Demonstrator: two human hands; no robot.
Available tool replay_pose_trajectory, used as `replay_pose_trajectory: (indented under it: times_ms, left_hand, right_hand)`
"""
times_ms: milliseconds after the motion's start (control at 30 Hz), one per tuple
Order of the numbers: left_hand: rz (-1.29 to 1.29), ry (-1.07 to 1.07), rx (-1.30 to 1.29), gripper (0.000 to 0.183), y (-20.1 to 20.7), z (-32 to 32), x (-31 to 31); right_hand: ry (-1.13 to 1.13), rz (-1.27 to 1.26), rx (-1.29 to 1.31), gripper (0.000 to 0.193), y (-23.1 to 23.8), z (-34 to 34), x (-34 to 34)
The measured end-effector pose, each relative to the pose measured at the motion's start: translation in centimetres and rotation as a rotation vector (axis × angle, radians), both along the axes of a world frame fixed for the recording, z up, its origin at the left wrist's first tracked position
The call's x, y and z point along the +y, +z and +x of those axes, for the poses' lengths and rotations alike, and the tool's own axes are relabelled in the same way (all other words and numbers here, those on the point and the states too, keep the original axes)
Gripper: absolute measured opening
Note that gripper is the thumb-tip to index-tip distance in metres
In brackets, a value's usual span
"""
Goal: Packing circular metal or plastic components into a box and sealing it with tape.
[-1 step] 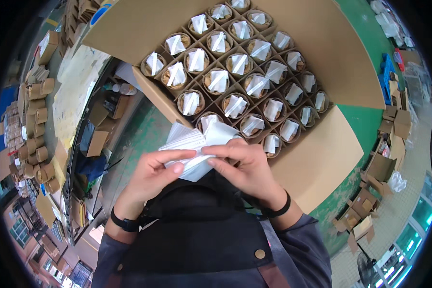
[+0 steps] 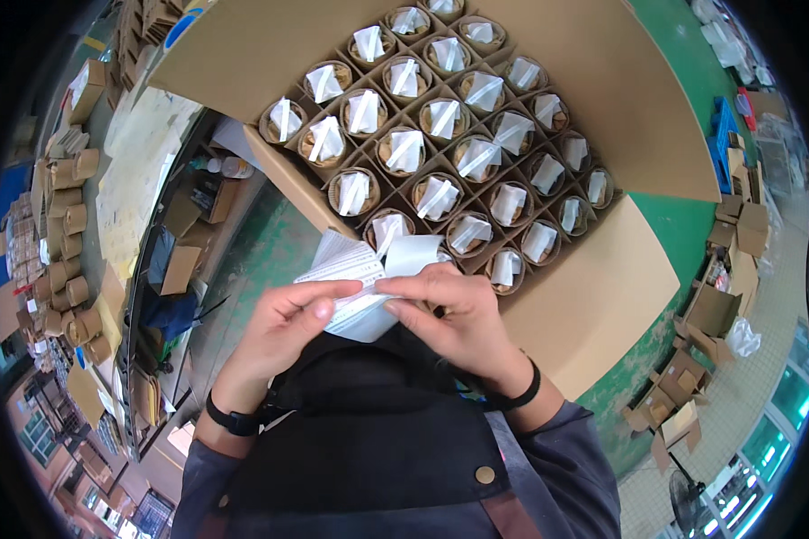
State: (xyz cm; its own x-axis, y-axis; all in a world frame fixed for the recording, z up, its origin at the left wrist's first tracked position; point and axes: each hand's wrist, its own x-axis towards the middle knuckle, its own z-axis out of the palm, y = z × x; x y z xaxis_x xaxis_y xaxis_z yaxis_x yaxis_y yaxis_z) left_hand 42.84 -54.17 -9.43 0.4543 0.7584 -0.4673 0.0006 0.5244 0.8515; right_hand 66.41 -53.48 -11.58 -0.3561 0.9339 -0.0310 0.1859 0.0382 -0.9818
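Note:
A fanned bundle of thin white printed labels (image 2: 346, 272) is between my hands, in front of my chest. My left hand (image 2: 283, 328) pinches its near left part between thumb and forefinger. With thumb and forefinger closed, my right hand (image 2: 463, 314) grips its right side, and a loose white piece rises behind those fingers. Just beyond stands a big open cardboard box (image 2: 301, 184) with a cardboard grid inside. Round brown containers (image 2: 355, 192) fill its cells, most with a folded white slip on top. My hands and the labels partly cover its near corner.
On the left is a workbench (image 2: 144, 171) with brown cardboard rings (image 2: 76, 216) beyond it. A box flap (image 2: 593, 305) spreads out to my right. Opened cartons (image 2: 683, 377), a blue crate (image 2: 722, 144) and a fan (image 2: 683, 494) stand farther right on the floor.
The labels have turned slightly, so more of their printed face shows. My right fingers have shifted a little left. Both hands keep their grip.

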Motion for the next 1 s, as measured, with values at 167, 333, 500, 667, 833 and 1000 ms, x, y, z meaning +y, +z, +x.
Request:
replay_pose_trajectory:
  times_ms: [167, 333, 500, 667, 833, 1000]
  left_hand:
    - [-0.142, 0.085, -0.118, 0.050, -0.7, 1.5, -0.4]
    - [-0.155, 0.038, -0.066, 0.059, -1.5, 2.0, -0.2]
    - [-0.070, 0.459, 0.030, 0.054, -2.2, 1.2, -0.2]
    - [-0.056, 0.584, 0.030, 0.055, -2.0, -0.1, 0.6]
    - [-0.026, 0.600, 0.079, 0.053, -1.3, -0.4, -0.2]
    - [-0.021, 0.641, 0.053, 0.054, -0.8, -1.4, -0.1]
  right_hand:
    - [-0.151, 0.266, -0.071, 0.020, -1.3, -0.2, -1.6]
    - [-0.203, -0.104, 0.175, 0.020, -2.2, 1.0, -1.9]
    - [-0.404, -0.389, 0.253, 0.006, -4.1, 8.3, 2.3]
    - [-0.462, -0.152, -0.424, 0.021, -14.9, 16.8, 6.5]
    - [-0.619, 0.078, -0.685, 0.042, -15.1, 13.1, 6.2]
    - [-0.617, 0.157, -0.869, 0.055, -16.3, 13.4, 5.2]
